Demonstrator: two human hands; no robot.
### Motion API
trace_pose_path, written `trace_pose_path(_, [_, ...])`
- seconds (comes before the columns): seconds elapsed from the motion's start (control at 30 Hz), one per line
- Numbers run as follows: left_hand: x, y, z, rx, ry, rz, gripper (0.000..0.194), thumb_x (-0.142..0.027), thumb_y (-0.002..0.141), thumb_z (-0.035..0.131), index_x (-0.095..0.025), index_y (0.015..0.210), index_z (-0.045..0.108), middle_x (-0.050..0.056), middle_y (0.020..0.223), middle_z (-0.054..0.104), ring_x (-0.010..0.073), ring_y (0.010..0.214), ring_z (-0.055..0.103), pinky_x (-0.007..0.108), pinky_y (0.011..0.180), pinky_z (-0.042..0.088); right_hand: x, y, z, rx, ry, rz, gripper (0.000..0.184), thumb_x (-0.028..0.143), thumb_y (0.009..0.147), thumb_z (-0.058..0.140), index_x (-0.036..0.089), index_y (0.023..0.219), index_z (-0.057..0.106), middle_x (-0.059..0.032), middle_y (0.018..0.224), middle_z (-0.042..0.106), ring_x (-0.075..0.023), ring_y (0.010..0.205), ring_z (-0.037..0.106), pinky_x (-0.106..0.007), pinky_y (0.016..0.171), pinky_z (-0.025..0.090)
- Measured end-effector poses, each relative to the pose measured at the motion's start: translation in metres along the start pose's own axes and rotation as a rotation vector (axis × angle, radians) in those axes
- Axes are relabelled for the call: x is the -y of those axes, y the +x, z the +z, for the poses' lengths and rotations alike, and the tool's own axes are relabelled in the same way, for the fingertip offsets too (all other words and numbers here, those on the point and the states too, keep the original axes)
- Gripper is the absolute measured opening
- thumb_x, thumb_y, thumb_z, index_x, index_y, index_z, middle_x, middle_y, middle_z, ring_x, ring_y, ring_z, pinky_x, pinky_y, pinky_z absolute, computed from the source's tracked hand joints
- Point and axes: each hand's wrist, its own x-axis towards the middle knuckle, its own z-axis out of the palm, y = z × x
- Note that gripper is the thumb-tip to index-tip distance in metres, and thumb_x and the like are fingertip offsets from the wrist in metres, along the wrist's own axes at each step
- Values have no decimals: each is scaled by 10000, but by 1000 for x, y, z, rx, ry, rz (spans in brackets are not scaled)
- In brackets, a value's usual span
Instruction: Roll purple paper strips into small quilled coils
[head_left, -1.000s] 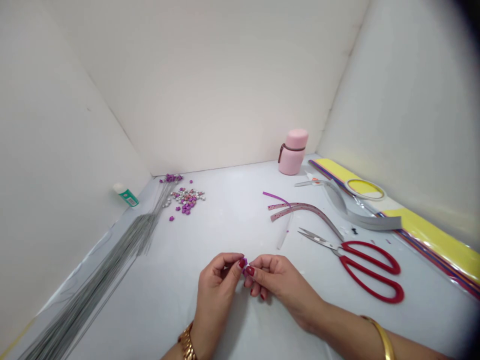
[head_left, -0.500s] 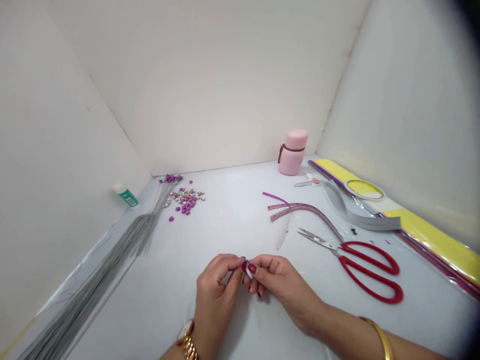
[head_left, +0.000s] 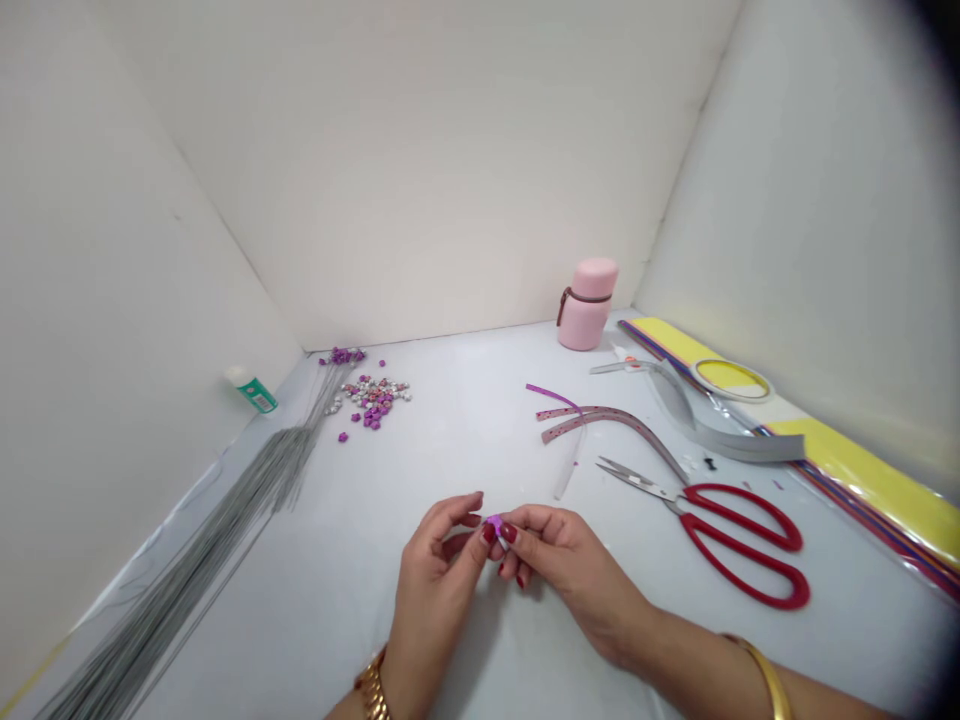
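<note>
Fingers point(head_left: 534, 520) of right hand point(head_left: 570, 560) clamped on small purple piece point(head_left: 494, 522), shape mostly hidden, above counter point(head_left: 300, 600). Left hand point(head_left: 439, 570) just beside, fingers spread, thumb touching piece; grip unclear. From hands: red-handled scissors point(head_left: 701, 545) at 3 o'clock, pink dotted strips point(head_left: 600, 422) at 1 o'clock, small purple and silver stars point(head_left: 371, 400) at 11 o'clock.

The space is enclosed by three plain off-white panels, with a back wall point(head_left: 405, 170) joined at angled corners by a left wall point(head_left: 127, 250) and a right wall point(head_left: 817, 220). A pale grey-white work surface point(head_left: 450, 450) is met at their base, and all is softly and evenly lit.
</note>
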Motion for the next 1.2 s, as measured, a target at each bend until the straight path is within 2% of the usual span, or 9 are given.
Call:
trace_pose_path(0.1, [-6,1,2,90,-70,-42,157,-246,780,549,-144,780,669,36,685,620,159,682,584,262,659,474,-1,1,-1,-14,-51,-1,244,374,716,628,132,696,654,-7,590,594,-93,527,490,-201,492,344])
trace_pose_path(0.17, [-9,0,3,110,-118,-80,163,-241,785,546,-142,738,668,27,661,615,148,663,568,250,645,462,-2,1,-1,-34,-85,9,265,393,709,630,133,664,641,8,541,573,-85,493,472,-200,477,332])
trace_pose_path(0.4, [-4,0,4,57,-211,-200,158,-251,779,562,-125,717,633,22,624,624,132,615,558,245,623,450,-5,2,-2,-24,-173,-14,252,382,725,607,135,683,630,10,542,575,-89,493,479,-208,484,351])
trace_pose_path(0.73, [-1,-1,3,0,-56,-152,177,-275,770,557,-137,711,649,38,651,673,153,640,592,238,619,468,-2,0,-1,-25,-260,-56,183,302,755,572,142,685,628,14,546,567,-98,516,484,-212,505,369])
trace_pose_path(0.83, [-2,-2,2,-26,85,-69,159,-264,773,554,-147,726,651,34,663,676,154,637,603,236,610,474,-2,-1,0,-26,-255,-47,180,288,754,570,137,667,616,13,548,565,-95,522,480,-209,509,366])
trace_pose_path(0.97, [-1,-4,-1,-9,327,147,137,-208,796,521,-165,782,651,37,747,676,160,699,612,255,666,475,-3,0,0,-46,-213,-26,158,271,750,574,138,671,606,18,549,560,-91,518,479,-204,502,360])
trace_pose_path(1.2, [2,-2,-3,1,511,365,146,-144,812,493,-161,831,637,52,772,677,163,721,616,270,685,481,-4,0,1,-39,-175,-24,185,297,747,590,129,671,611,18,545,556,-85,514,468,-200,500,346])
